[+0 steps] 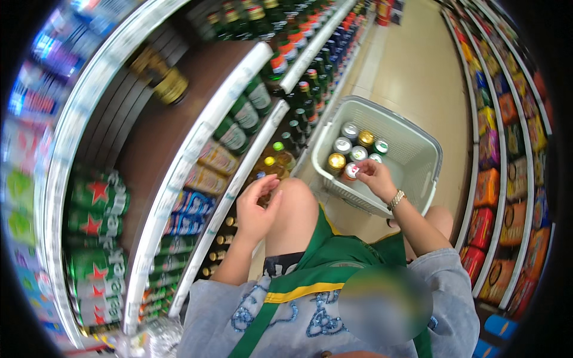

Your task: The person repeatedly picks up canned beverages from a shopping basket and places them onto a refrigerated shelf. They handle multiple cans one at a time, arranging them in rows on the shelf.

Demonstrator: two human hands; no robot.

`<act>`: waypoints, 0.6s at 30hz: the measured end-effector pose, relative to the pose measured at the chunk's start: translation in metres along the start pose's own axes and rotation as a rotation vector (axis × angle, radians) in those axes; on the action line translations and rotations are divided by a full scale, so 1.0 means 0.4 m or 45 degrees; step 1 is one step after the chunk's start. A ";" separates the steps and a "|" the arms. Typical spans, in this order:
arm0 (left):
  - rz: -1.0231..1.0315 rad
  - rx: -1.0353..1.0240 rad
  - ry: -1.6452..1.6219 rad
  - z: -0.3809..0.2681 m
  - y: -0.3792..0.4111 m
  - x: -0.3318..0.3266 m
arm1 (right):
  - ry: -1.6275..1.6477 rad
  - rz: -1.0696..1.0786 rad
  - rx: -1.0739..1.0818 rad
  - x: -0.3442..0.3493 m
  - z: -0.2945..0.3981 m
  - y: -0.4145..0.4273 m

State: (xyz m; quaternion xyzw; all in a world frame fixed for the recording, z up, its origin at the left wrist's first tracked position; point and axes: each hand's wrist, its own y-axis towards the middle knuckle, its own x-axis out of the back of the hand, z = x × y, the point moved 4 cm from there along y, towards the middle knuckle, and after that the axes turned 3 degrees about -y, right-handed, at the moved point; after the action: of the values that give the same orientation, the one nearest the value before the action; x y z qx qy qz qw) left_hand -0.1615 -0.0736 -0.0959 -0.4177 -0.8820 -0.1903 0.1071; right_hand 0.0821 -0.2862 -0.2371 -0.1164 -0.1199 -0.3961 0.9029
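My right hand point(377, 179), with a metal-band watch on the wrist, reaches into a pale grey-green plastic basket point(429, 154) on the floor. Its fingertips are at the edge of an orange-sided can point(351, 170); whether they grip it cannot be told. Several other upright drink cans stand grouped at the basket's left end, among them a gold-topped can point(336, 160) and a silver-topped can point(343, 145). Beside my bent knee, my left hand point(257, 208) holds nothing, its fingers curved and apart. The shelving is to its left.
Shelves to the left carry green beer bottles point(245, 114), Heineken can packs point(96, 219) and a gold-and-black can pack point(163, 78). Yellow-capped bottles point(274, 168) stand low near my knee. Packaged food point(488, 188) lines the right shelves. A tiled aisle floor point(416, 58) runs ahead.
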 end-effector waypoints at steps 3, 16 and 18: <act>-0.235 -0.097 0.219 -0.088 -0.057 0.141 | 0.005 0.251 0.127 -0.131 0.223 -0.029; -1.133 -0.435 0.715 -0.212 -0.328 0.523 | 0.161 0.771 1.025 -0.600 0.864 -0.169; -1.248 -0.451 0.809 -0.240 -0.365 0.552 | 0.096 0.834 1.102 -0.667 0.926 -0.201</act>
State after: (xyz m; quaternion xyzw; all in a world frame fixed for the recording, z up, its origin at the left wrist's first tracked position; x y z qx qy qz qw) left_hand -0.4108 -0.0452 0.0316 0.1026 -0.8514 -0.4764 0.1941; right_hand -0.1989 -0.0429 0.0394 0.2491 -0.1971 -0.0124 0.9481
